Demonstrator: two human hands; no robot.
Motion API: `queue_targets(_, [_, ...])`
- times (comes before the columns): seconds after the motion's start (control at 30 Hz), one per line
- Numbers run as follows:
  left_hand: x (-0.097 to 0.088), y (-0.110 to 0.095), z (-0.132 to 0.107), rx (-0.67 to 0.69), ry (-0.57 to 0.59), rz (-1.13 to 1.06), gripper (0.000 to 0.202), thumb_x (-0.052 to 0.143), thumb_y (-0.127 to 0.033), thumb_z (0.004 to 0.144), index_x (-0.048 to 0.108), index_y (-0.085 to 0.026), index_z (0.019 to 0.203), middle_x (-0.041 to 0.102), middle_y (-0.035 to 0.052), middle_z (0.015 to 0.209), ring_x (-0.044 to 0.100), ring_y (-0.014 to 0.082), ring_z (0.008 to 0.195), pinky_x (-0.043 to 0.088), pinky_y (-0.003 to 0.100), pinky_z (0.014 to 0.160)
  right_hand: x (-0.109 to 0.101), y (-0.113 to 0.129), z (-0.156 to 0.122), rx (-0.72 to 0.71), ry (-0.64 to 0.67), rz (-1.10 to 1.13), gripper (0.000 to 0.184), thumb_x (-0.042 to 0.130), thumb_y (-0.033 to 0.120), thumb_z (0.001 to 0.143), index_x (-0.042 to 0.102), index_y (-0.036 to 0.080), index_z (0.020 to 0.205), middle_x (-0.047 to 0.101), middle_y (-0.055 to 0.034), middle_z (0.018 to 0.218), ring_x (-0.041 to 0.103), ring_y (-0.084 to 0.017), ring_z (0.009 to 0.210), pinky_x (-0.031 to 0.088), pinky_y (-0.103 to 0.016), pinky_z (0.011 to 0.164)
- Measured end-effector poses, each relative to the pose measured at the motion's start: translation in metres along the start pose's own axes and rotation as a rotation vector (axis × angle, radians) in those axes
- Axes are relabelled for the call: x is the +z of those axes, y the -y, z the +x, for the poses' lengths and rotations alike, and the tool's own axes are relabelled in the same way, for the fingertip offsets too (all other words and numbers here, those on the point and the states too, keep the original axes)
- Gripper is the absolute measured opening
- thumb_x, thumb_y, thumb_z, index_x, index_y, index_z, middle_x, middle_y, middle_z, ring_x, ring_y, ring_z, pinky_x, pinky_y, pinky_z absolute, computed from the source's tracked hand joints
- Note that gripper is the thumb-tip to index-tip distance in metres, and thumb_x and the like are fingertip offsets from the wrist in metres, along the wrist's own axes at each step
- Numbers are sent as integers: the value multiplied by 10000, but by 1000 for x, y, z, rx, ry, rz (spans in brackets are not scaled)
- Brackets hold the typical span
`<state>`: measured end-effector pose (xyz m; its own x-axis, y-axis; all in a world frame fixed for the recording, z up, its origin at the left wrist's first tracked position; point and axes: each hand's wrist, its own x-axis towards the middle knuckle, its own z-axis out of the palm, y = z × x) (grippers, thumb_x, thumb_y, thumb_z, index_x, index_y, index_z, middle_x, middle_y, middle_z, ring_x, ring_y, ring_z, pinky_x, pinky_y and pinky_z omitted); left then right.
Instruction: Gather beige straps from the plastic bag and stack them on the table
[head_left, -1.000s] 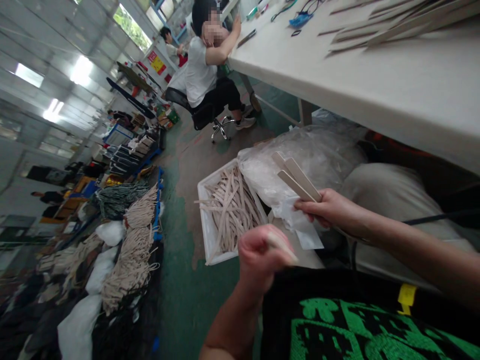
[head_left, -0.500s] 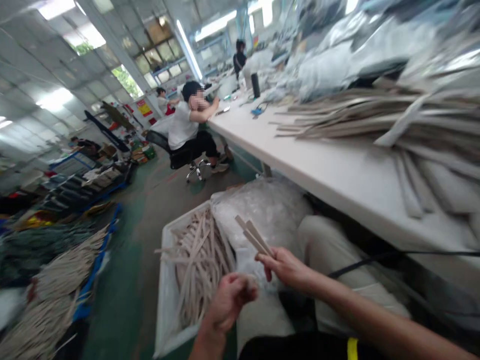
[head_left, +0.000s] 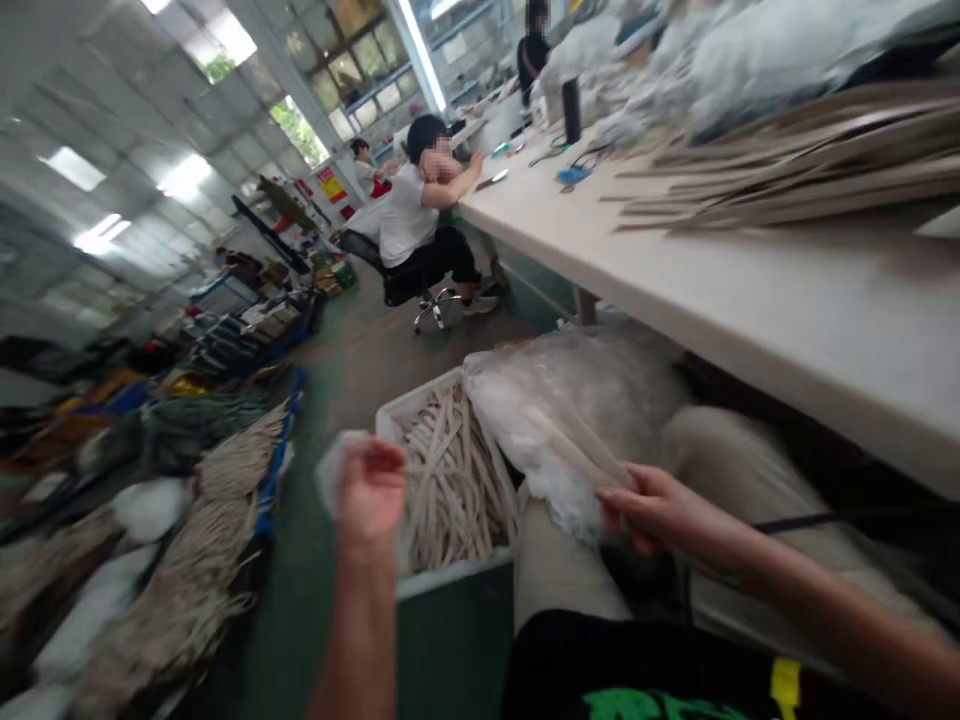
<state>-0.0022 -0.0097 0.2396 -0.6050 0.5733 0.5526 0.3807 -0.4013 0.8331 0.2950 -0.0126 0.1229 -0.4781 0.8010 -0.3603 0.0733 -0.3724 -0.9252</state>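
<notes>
Bearing strips (head_left: 795, 170), white table (head_left: 555, 225) above green workshop floor (head_left: 450, 640)

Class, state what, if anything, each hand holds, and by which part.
The right hand grips strips by their near ends. A pale scrap shows at the left hand; blur hides whether it is held.
</notes>
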Motion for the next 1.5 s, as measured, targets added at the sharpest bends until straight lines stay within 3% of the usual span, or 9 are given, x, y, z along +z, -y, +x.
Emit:
queue_targets(0.03, [6, 19, -23, -94, 34, 13, 532, 716, -686, 755, 588, -204, 570, 613, -29, 507, 589, 104, 490, 548, 293, 563, 0, -4, 0, 40, 20, 0, 486, 716, 644, 731, 532, 196, 780, 638, 4, 639, 480, -69, 388, 321, -182, 367])
queue_targets(0.13, [16, 71, -89, -917, 108, -314, 492, 811, -615, 697, 586, -184, 620, 643, 5, 624, 646, 121, 602, 573, 280, 628, 5, -17, 4, 113, 131, -29, 544, 746, 704, 684, 536, 208, 753, 615, 4, 566, 459, -75, 347, 254, -184, 331])
queue_targets(0.2, [21, 88, -124, -1173, 1, -468, 400, 839, -510, 720, 622, -175, 692, 677, 24, 717, 669, 120, 677, 571, 262, 675, 12, -21, 5, 129, 173, -55, 553, 752, 721, 666, 535, 218, 735, 612, 1, 547, 460, -83, 338, 254, -194, 321])
queue_targets(0.27, [26, 89, -147, -1279, -72, -552, 344, 866, -429, 709, 646, -168, 750, 701, 32, 790, 676, 117, 716, 560, 248, 695, 19, -18, 4, 134, 167, -92, 542, 769, 707, 649, 534, 223, 718, 618, -1, 548, 464, -86, 340, 261, -200, 319])
queue_targets(0.63, [37, 78, -160, -1312, -11, -644, 579, 989, -457, 406, 629, -176, 763, 688, -25, 760, 645, 100, 684, 497, 227, 671, 30, -15, 16, 91, 70, -273, 411, 680, 612, 717, 557, 222, 761, 642, -6, 566, 515, -107, 374, 333, -219, 377])
queue_targets(0.93, [35, 77, -180, -1327, 39, -613, 545, 996, -439, 415, 663, -154, 738, 694, -15, 748, 627, 87, 652, 479, 208, 641, 34, -10, 26, 132, 198, -360, 424, 630, 631, 755, 568, 214, 803, 704, -27, 667, 576, -118, 432, 378, -217, 404])
queue_targets(1.13, [24, 81, -177, -1366, -171, -599, 516, 998, -381, 429, 657, -160, 746, 683, -14, 733, 626, 100, 653, 474, 220, 637, 1, -18, 14, 126, 272, -537, 339, 568, 560, 836, 624, 228, 799, 715, -74, 674, 623, -169, 456, 454, -272, 430])
queue_targets(1.33, [33, 64, -199, -1391, 63, -668, 466, 965, -430, 519, 704, -140, 774, 674, 16, 727, 599, 111, 643, 470, 244, 644, 8, -11, 32, 76, 188, -740, 414, 572, 634, 820, 642, 234, 738, 670, -42, 594, 619, -183, 462, 429, -276, 424])
queue_targets(1.5, [28, 75, -186, -1317, -128, -655, 490, 982, -398, 469, 694, -143, 772, 685, 16, 753, 596, 103, 656, 449, 229, 641, 0, -3, 24, 117, 240, -686, 517, 562, 748, 746, 663, 243, 696, 672, -73, 577, 582, -189, 415, 435, -301, 397])
